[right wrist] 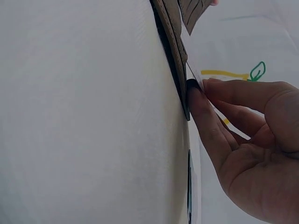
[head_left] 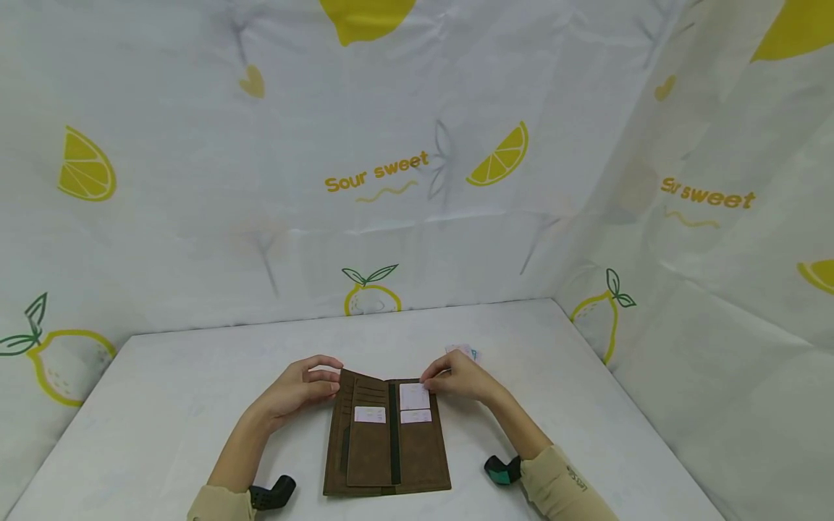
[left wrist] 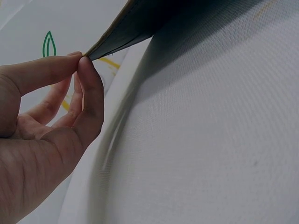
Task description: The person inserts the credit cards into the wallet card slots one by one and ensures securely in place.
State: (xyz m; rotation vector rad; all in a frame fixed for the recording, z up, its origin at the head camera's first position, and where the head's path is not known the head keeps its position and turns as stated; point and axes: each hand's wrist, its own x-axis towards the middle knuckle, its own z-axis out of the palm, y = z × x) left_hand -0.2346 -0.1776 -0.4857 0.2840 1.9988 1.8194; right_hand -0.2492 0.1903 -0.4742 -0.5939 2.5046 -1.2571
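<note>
A brown wallet [head_left: 423,463] lies unfolded on the white table, with a dark strip down its middle. My left hand [head_left: 301,391] pinches the upper left corner of its cover; in the left wrist view that corner [left wrist: 105,44] is lifted off the table. At the wallet's upper right, my right hand [head_left: 461,378] pinches the edge of a white card [head_left: 413,397], which shows above the right-side pockets. Below it a second white card [head_left: 415,416] peeks from a slot. Another card [head_left: 370,414] sits in a left-side slot.
Behind my right hand, a small pile of printed cards or papers [head_left: 464,350] lies on the table [head_left: 195,405]. White cloth with lemon prints [head_left: 274,181] stands behind and to the right. Black devices [head_left: 274,493] are worn at both wrists.
</note>
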